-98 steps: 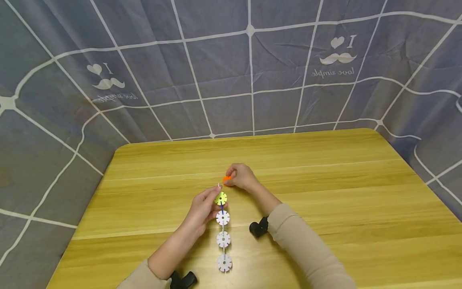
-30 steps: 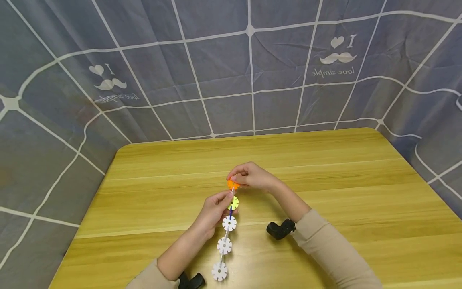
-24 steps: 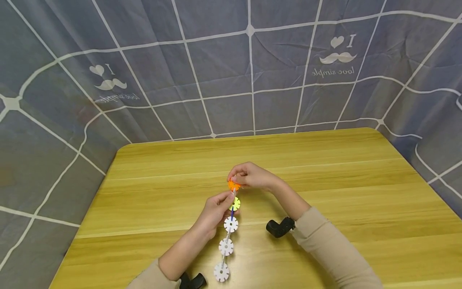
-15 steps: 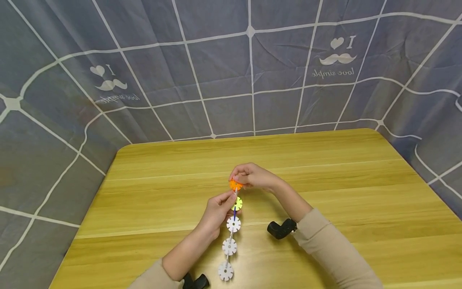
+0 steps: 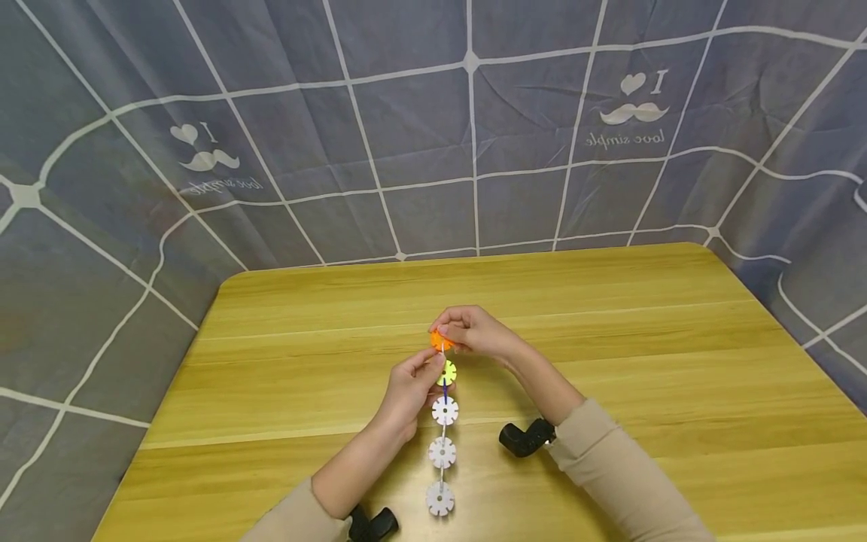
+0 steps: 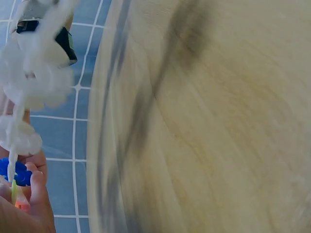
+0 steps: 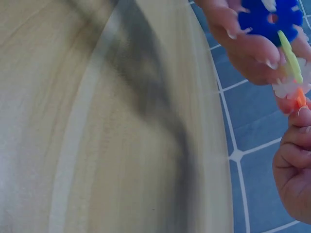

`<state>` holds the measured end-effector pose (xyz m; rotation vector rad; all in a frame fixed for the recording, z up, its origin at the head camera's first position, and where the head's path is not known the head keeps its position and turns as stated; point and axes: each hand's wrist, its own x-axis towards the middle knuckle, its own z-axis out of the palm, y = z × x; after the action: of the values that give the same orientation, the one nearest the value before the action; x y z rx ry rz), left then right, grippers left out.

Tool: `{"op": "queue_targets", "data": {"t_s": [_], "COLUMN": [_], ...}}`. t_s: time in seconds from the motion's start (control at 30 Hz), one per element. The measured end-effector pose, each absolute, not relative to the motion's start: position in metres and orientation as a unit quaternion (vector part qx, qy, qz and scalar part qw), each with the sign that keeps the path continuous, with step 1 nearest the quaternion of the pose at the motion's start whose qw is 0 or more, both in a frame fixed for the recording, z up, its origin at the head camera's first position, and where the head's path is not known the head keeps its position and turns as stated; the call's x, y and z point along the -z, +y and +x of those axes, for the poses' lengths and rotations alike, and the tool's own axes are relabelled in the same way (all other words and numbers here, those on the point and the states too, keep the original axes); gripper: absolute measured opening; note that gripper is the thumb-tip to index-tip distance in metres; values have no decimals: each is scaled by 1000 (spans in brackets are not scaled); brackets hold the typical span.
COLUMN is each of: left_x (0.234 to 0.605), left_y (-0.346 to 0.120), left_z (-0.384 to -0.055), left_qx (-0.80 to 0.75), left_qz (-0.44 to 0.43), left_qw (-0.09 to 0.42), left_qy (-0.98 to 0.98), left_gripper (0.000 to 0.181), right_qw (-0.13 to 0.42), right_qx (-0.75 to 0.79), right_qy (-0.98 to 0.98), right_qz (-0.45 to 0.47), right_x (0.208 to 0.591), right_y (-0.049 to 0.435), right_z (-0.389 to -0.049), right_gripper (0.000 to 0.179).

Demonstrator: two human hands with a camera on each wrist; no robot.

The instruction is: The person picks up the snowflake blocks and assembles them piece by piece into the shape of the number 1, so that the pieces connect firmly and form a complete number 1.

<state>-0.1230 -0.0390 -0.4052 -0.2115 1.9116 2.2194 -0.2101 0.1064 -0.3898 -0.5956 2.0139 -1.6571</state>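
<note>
A chain of notched plastic snowflake discs hangs between my hands in the head view. My left hand pinches it near the yellow disc and a white disc beyond. At the far end, my right hand holds an orange disc between thumb and fingers, its edge against that white disc. A blue disc, edge-on in the head view, follows the yellow one. Toward me run several white discs, the face-on ones alternating with edge-on ones. How deep the orange disc sits in the slot is hidden.
The wood-grain table lies below the hands. A grey-blue curtain with white lines stands behind and at both sides. Black camera mounts sit at both wrists, close to the table.
The orange disc, apart from the chain at first, now meets its far end. Both hands and the chain have shifted right, and the chain's near end has swung right into a straighter line.
</note>
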Motion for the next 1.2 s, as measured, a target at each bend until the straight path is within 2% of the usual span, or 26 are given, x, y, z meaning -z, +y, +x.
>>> {"op": "queue_targets", "data": {"t_s": [0.33, 0.57, 0.8, 1.03, 1.2], "left_x": [407, 406, 405, 405, 404], "left_y": [-42, -45, -50, -57, -62], "left_z": [-125, -129, -136, -143, -148], "left_qx": [-754, -762, -770, -782, -788], "left_qz": [-56, -53, -79, -104, -123], "left_qw": [123, 129, 97, 51, 31], "left_qy": [643, 632, 625, 613, 602], "left_gripper": [53, 55, 56, 57, 56], "right_qw": [223, 209, 260, 325, 354], "right_qx": [598, 607, 630, 631, 626], "right_qy": [749, 745, 711, 678, 665], "right_qz": [-177, -184, -174, -190, -203], "right_x": [392, 392, 399, 408, 414], "right_y": [111, 117, 122, 122, 121], "right_z": [-210, -209, -201, -183, -168], "right_gripper": [28, 38, 42, 60, 64]}}
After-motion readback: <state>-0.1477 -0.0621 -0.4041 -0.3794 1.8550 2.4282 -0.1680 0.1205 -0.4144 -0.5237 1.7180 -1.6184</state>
